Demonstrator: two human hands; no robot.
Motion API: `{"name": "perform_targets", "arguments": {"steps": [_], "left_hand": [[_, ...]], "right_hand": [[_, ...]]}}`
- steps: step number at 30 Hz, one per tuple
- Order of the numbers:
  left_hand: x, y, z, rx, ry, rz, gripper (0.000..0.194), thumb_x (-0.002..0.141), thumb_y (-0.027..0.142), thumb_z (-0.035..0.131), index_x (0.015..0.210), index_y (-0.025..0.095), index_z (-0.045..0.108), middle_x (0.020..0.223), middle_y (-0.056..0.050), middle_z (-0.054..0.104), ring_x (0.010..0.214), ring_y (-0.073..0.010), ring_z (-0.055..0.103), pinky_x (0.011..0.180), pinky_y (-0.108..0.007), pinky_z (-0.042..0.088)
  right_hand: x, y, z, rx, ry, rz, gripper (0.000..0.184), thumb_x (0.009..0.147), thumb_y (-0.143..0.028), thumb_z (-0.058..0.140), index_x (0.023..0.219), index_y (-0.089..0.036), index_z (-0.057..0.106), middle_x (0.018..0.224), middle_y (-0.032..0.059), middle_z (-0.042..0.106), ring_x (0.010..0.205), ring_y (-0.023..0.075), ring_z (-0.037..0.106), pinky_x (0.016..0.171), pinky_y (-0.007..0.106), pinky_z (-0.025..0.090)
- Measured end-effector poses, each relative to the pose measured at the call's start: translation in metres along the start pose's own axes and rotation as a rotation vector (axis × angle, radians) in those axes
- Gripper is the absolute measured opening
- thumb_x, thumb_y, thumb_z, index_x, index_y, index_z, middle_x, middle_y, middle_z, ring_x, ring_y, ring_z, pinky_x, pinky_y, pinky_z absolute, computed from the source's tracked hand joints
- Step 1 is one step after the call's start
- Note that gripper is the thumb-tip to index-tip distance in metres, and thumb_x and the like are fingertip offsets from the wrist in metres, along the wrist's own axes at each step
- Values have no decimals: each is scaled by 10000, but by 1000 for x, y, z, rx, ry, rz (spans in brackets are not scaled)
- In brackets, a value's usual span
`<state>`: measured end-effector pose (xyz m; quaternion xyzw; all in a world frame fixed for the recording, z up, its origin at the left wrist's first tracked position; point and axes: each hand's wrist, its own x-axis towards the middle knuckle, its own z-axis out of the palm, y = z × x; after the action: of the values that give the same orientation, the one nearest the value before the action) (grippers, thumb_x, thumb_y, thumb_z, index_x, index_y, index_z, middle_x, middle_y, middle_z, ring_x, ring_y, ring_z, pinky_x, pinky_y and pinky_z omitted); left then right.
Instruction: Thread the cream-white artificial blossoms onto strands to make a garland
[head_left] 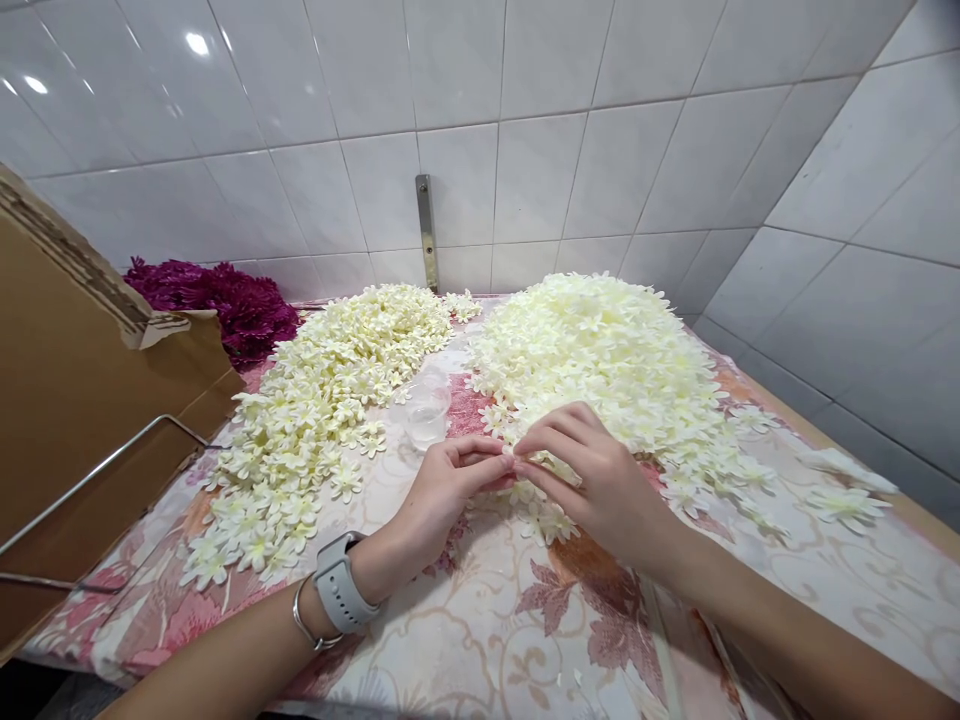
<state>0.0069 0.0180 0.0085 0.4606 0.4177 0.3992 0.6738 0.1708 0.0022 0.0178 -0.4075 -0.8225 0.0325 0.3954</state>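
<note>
My left hand [450, 485] and my right hand [589, 465] meet fingertip to fingertip over the table. Both are closed in a pinch; whatever lies between the fingertips is too small and covered to make out. Just behind and under my fingers spreads a large heap of pale white-yellow artificial flowers [592, 350], with a few loose blossoms [546, 522] below my right hand. To the left lies another heap of smaller-looking cream flowers [322, 390]. A clear plastic cup [426, 410] stands between the two heaps, beyond my left hand.
A cardboard box [82, 400] with a bent metal wire [97, 470] before it takes up the left side. Purple flowers [225, 305] lie behind it. The floral tablecloth [420, 650] covers the table, and a metal bracket [427, 230] is fixed to the tiled wall [360, 90].
</note>
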Motion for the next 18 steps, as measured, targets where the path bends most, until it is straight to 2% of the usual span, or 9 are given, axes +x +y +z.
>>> {"name": "perform_targets", "arguments": {"steps": [4,6,8,10,13,15,18], "left_hand": [[0,-2,-1,4,-19,-10,129,659,232,731,750,152,686,780,-2,653,731,-98,598,735,-205,467],[1,-2,-1,-8,0,-6,113,653,227,733,724,156,683,757,10,636,713,-93,590,727,-208,472],[1,-1,-1,-21,26,6,100,647,222,735,694,156,677,737,18,621,701,-89,580,721,-209,476],[2,0,-1,-29,36,15,100,645,221,737,684,152,675,735,17,618,704,-89,578,717,-207,478],[1,1,-1,-43,16,17,112,644,222,739,698,147,675,745,10,629,717,-94,589,730,-210,477],[1,1,0,-50,4,7,123,643,222,742,713,145,676,747,5,637,720,-97,596,737,-212,476],[1,0,0,-35,15,-6,134,636,219,746,724,141,680,747,-1,637,713,-100,595,733,-217,477]], "right_hand": [[-1,2,-1,78,-43,112,115,844,-142,550,759,-196,607,699,22,646,704,171,548,617,301,456],[0,5,-4,68,15,152,104,843,-142,549,795,-203,618,736,27,658,721,172,569,628,303,466],[1,8,-6,-16,131,113,98,846,-152,543,888,-201,617,838,60,662,816,201,570,704,345,473],[2,8,-6,-101,185,15,120,835,-178,561,946,-196,605,940,95,642,925,238,538,783,402,456],[2,6,-2,-102,70,-81,44,824,-181,574,855,-199,600,943,96,629,940,250,514,786,421,447],[1,5,1,-58,21,-82,88,838,-140,539,792,-199,584,903,84,634,908,236,514,765,405,450],[0,4,0,11,20,-33,136,848,-109,510,765,-202,565,860,68,638,880,218,519,753,380,454]]}}
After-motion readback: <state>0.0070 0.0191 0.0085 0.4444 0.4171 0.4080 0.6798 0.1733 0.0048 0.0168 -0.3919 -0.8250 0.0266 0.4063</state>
